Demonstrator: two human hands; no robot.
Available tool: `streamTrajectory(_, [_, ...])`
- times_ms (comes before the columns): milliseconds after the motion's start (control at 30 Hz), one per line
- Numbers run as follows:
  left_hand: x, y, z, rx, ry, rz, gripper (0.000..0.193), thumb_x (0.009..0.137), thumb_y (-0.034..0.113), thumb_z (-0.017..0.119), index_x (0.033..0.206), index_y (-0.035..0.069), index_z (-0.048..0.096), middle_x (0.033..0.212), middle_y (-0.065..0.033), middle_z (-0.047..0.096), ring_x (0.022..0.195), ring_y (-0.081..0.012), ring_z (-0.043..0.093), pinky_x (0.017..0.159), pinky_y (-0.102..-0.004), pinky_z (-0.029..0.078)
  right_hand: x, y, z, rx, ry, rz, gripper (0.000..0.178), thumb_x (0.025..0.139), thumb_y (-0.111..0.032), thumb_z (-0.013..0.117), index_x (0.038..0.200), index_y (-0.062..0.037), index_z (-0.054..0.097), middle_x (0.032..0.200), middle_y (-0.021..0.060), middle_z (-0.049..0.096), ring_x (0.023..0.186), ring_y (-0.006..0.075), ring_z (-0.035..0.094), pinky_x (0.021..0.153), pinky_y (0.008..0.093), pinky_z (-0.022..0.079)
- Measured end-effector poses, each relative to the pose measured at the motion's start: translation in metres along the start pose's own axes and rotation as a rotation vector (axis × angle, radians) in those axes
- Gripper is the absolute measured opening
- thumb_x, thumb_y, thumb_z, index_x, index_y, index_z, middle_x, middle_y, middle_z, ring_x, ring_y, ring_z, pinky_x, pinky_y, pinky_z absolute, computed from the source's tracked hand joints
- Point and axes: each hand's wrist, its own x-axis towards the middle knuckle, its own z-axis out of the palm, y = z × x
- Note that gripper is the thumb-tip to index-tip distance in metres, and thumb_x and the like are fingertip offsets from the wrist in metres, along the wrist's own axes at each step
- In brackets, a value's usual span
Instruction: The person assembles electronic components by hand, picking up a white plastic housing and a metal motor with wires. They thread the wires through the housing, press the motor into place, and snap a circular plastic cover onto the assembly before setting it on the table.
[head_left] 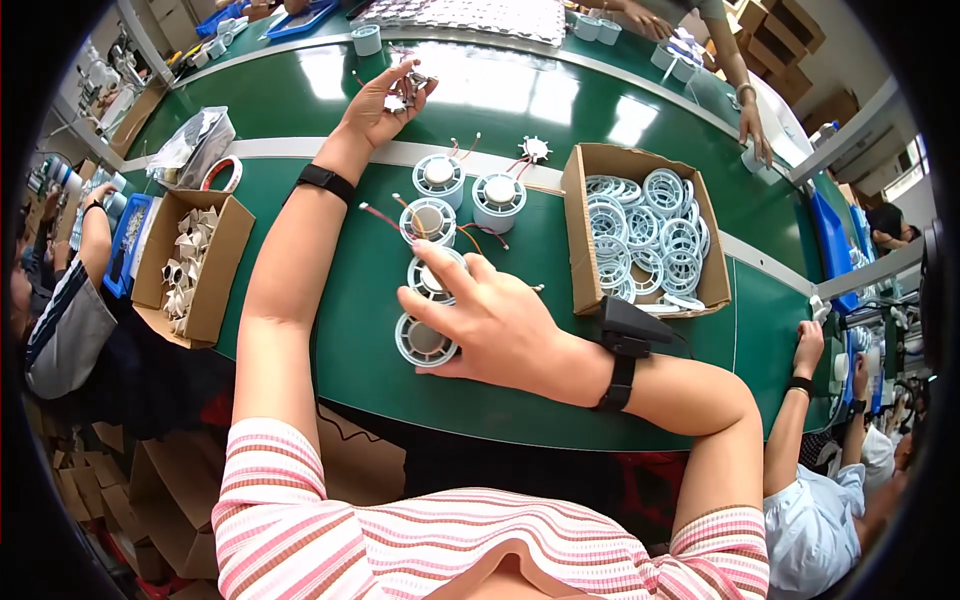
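My left hand is raised at the far left, its fingers curled around a cluster of small metal-and-white parts with thin wires. Below it, light blue round housings stand in a loose group on the green table. Several have a pale disc in the middle and thin wires, such as the far one and the one right of it. My right hand reaches over the two nearest housings. Its thumb and fingers straddle the nearest housing and the housing just beyond it, partly covering both.
A cardboard box of light blue rings stands at right. At left are a box of white pieces, a tape roll and a clear bag. A white wired part lies beyond the housings. Co-workers' hands work across the table.
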Motion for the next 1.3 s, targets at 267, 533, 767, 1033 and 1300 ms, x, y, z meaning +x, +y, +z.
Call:
streamTrajectory(267, [0.000, 0.010, -0.008, -0.014, 0.000, 0.059, 0.025, 0.093, 0.015, 0.078, 0.112, 0.002, 0.068, 0.106, -0.0149, 0.067, 0.110, -0.0342, 0.068, 0.075, -0.0293, 0.061, 0.027, -0.011, 0.000, 0.013, 0.136, -0.001, 0.069, 0.082, -0.059, 0.076, 0.134, -0.0169, 0.062, 0.146, 0.0167, 0.048, 0.124, 0.0378, 0.050, 0.106, 0.0510, 0.042])
streamTrajectory(533, [0.002, 0.059, -0.030, -0.089, -0.040, 0.135, 0.022, 0.092, 0.011, 0.078, 0.109, 0.001, 0.068, 0.110, -0.0181, 0.067, 0.110, -0.0346, 0.066, 0.073, -0.0310, 0.062, 0.050, 0.042, 0.020, 0.078, 0.100, 0.479, 0.070, 0.098, -0.068, 0.049, 0.143, -0.0164, 0.060, 0.159, 0.0223, 0.038, 0.145, 0.0456, 0.031, 0.120, 0.0556, 0.025])
streamTrajectory(767, [-0.013, 0.104, -0.004, -0.002, 0.013, 0.249, 0.020, 0.091, 0.013, 0.079, 0.107, 0.004, 0.069, 0.106, -0.0150, 0.069, 0.103, -0.0324, 0.069, 0.069, -0.0298, 0.060, 0.048, 0.001, -0.023, -0.070, 0.180, 0.293, 0.058, 0.102, -0.057, 0.051, 0.138, -0.0140, 0.063, 0.153, 0.0213, 0.047, 0.142, 0.0454, 0.036, 0.116, 0.0555, 0.032])
streamTrajectory(1033, [-0.092, 0.057, 0.161, 0.961, -0.228, 0.060, 0.029, 0.090, 0.016, 0.079, 0.117, 0.009, 0.072, 0.106, -0.0051, 0.072, 0.099, -0.0144, 0.070, 0.070, -0.0225, 0.055, 0.073, 0.150, -0.130, -0.316, -0.256, 0.617, 0.025, 0.095, -0.023, 0.064, 0.107, -0.0030, 0.073, 0.100, 0.0188, 0.073, 0.097, 0.0330, 0.069, 0.088, 0.0438, 0.053])
streamTrajectory(1300, [-0.104, -0.062, 0.155, 1.851, -0.659, 0.061, 0.051, 0.080, 0.034, 0.085, 0.120, 0.006, 0.070, 0.107, -0.0127, 0.071, 0.094, -0.0214, 0.070, 0.077, -0.0322, 0.058, 0.086, 0.189, -0.073, -0.155, -0.761, 0.588, 0.029, 0.083, -0.019, 0.070, 0.106, -0.0018, 0.076, 0.095, 0.0171, 0.076, 0.087, 0.0285, 0.075, 0.074, 0.0403, 0.058])
